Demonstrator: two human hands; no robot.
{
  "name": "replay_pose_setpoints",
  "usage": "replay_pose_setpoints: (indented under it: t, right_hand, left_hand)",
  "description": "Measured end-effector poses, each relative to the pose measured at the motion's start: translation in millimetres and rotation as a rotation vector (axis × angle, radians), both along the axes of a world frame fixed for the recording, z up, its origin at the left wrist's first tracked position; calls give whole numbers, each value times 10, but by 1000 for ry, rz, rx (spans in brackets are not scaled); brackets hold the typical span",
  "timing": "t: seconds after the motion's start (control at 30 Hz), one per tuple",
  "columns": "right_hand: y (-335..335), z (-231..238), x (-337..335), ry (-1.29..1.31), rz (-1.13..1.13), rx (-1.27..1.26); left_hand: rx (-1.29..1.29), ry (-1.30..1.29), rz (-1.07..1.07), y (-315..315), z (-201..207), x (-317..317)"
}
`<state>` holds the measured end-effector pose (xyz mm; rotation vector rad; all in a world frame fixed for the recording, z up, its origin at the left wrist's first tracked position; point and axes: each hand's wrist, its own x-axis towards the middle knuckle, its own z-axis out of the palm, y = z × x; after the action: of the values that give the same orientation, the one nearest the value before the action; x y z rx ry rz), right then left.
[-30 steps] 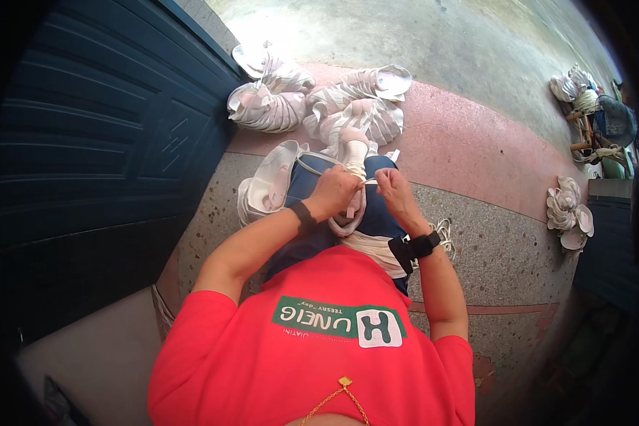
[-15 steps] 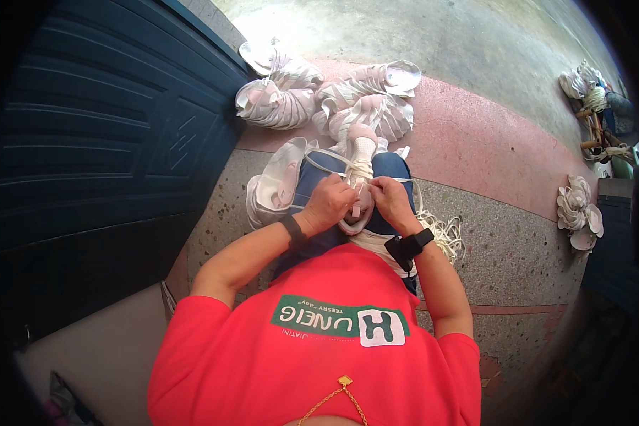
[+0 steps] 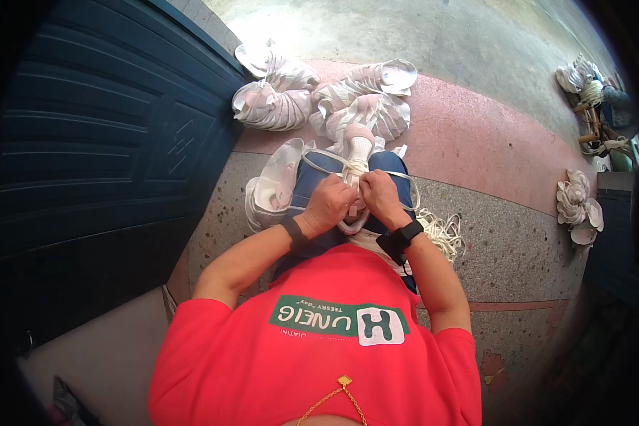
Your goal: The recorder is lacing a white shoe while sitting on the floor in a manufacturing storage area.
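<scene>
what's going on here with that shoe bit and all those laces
A person's left hand and right hand are close together over a pale shoe upper held between the knees, its toe pointing away. White lace loops out to both sides; exactly what the fingertips pinch is too small to tell. A tangle of loose laces lies by the right leg, and stacked uppers sit beyond the knees.

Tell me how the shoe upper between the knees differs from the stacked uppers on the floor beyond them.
The shoe upper is a single piece; the stacked uppers are nested together in bundles. The left hand and right hand are both at the shoe upper, while neither touches the stacked uppers. Both are whitish with pale pink.
</scene>
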<state>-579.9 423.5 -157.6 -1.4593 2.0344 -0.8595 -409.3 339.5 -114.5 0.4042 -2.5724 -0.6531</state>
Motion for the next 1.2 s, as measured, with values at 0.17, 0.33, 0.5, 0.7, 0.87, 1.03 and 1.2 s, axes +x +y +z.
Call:
replay_pose_setpoints:
  t: [0.17,0.33,0.5,0.7,0.87,1.03,1.2]
  right_hand:
    - [14,48,40,-204,-59,-67]
    - [1,212,67,-114,76,-85]
    - [21,129,36,-191,69,-106]
    - [9,102,-2,-264,39,-78]
    - [270,107,-102,-86,-13,-235]
    - [968,-154,-564,-382,-242,-210]
    - [1817,-602,-1115,-865,-743,-105]
  left_hand:
    - [83,3,8,-12,-48,48]
    - [310,66,134,-3,-45,21]
    - [405,-4,216,-311,-146,-78]
    - [227,-180,-15,-423,-101,-194]
    - [-102,-264,7,-783,83,395]
    - [-238,-539,511,-1599,130,2144]
    - [-223,-667,877,-1814,289,3478]
